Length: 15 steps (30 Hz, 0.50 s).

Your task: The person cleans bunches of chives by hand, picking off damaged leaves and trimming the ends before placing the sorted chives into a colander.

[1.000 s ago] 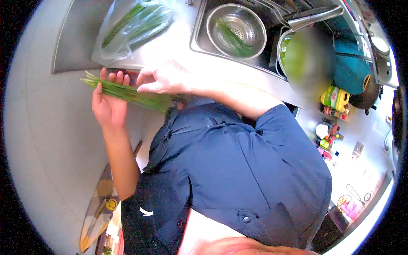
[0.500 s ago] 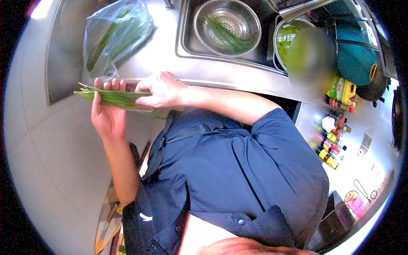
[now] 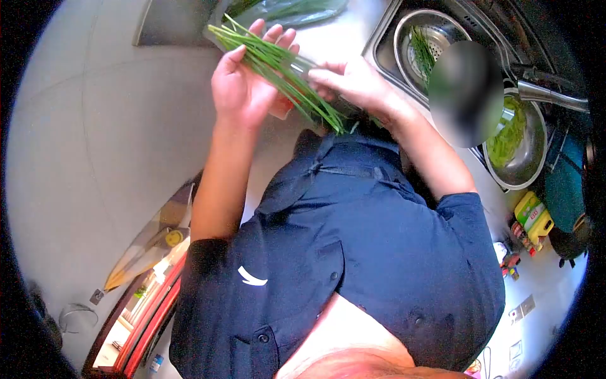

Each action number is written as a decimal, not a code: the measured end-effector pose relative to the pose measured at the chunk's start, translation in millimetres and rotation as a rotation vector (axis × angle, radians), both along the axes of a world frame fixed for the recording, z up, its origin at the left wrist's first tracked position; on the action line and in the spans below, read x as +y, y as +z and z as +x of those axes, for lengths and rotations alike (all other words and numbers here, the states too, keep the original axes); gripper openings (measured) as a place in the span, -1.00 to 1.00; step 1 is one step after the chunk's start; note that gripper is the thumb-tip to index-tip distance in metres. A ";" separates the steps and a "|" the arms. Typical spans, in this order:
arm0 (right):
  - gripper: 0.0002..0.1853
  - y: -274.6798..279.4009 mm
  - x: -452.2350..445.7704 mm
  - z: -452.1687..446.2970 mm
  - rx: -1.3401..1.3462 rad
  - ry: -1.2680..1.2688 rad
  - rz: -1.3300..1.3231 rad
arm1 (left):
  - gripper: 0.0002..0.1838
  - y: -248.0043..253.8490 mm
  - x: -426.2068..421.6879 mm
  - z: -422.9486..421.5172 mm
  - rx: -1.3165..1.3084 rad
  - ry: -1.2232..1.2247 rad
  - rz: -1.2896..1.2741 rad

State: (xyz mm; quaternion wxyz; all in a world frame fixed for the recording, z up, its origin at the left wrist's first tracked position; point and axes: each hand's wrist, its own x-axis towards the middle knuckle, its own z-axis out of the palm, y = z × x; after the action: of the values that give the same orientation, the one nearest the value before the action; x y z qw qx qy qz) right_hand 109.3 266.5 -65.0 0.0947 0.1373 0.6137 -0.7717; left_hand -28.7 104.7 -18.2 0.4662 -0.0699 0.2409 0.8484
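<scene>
A bundle of long thin green stalks (image 3: 281,76) lies slantwise across my left hand (image 3: 243,91), which is palm up with the thumb over the stalks and the fingers partly stretched. My right hand (image 3: 356,85) is at the right side of the bundle, thumb and fingers pinched together close to the stalks; what is between its fingertips is too small to tell. The lower ends of the stalks hang in front of the dark apron. Further green stalks are in a clear plastic bag (image 3: 297,11) at the top edge.
A sink holds a steel colander (image 3: 404,47) with some green stalks (image 3: 421,54) in it. Right of it stands a steel bowl (image 3: 536,148) of green pieces, partly behind a blurred patch. A yellow-green package (image 3: 533,215) and small bottles are farther right.
The view has swung, so the sink and bag appear farther right and higher. The stalks are now tilted more steeply, and my right hand has shifted toward the edge of the bundle.
</scene>
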 end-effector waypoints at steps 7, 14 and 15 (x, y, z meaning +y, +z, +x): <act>-0.58 1.9 12.7 0.1 -0.009 0.009 0.136 | -0.53 1.0 -15.4 -10.4 -0.010 0.065 0.032; -0.72 17.4 15.3 15.5 0.168 -0.347 0.564 | -0.58 -0.9 -39.6 -20.0 0.024 0.168 0.003; -0.76 18.0 14.8 18.8 0.216 -0.410 0.605 | -0.58 -2.2 -44.2 -21.9 0.014 0.174 0.030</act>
State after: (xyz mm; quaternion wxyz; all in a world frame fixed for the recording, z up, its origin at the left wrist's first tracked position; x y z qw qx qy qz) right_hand 128.1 281.2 -47.0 -0.1718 0.1971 0.7800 -0.5686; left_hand -50.7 60.5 -20.4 0.3902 -0.0775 0.2243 0.8896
